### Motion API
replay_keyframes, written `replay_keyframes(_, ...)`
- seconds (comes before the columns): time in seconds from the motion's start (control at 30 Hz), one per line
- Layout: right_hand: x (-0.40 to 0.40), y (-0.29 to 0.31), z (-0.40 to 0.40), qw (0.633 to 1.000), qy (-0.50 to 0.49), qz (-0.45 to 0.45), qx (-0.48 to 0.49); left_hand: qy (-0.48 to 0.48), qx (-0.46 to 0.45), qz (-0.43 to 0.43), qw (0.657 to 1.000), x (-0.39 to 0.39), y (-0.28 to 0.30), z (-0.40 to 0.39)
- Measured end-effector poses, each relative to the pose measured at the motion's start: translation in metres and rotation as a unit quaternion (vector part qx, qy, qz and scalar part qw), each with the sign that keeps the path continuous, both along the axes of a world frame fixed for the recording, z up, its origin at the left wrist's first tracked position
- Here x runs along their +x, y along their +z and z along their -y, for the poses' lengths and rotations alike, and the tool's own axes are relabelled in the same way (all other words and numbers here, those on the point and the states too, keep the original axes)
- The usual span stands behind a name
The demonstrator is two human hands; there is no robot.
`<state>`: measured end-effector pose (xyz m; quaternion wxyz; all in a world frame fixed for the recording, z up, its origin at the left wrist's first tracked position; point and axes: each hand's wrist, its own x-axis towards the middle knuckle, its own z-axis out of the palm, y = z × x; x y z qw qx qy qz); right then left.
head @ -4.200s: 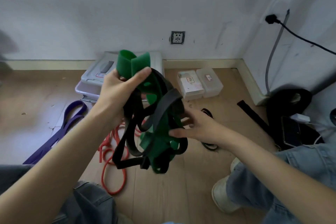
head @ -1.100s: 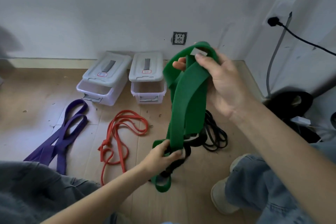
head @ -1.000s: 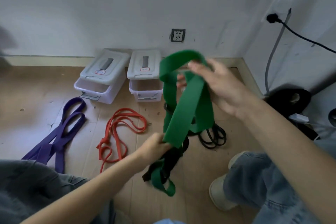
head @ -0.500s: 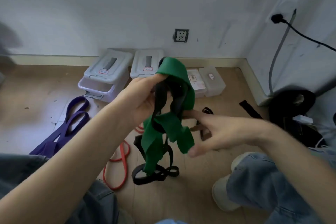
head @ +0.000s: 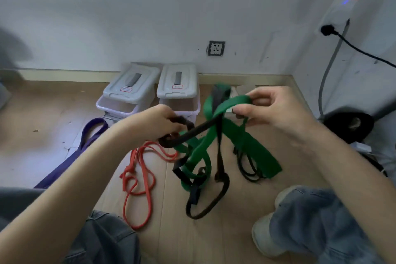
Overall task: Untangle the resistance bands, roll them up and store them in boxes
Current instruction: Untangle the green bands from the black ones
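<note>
Head view shows the left hand (head: 158, 122) gripping the black band (head: 201, 128) low-left, the right hand (head: 272, 111) pinching the green band (head: 252, 148) higher-right, the bands crossing between them above the floor (head: 53, 118).

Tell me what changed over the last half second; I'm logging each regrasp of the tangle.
The left hand let go of the green band, dropped lower and took hold of the black band. The right hand, open before, now pinches the green band's top loop. The red band, purple band and boxes stayed put.
</note>
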<state>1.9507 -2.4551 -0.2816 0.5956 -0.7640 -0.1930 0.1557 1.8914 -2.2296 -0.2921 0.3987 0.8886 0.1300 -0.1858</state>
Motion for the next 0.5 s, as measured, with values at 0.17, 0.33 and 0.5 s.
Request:
replay_keyframes(0.17,-0.009,-0.003,-0.013,0.999,-0.005,0.041,-0.036,-0.119,0.240,-0.045,0.962,-0.002,-0.024,0.007)
replay_keyframes(0.33,-0.017,0.015,-0.021,0.984,0.111,0.001,0.141,-0.221,0.033,0.170,0.960,-0.003,-0.042,0.022)
replay_keyframes(0.5,-0.011,0.017,-0.016,0.987,0.044,-0.003,0.156,-0.203,0.069,0.185,0.959,-0.005,-0.043,0.024)
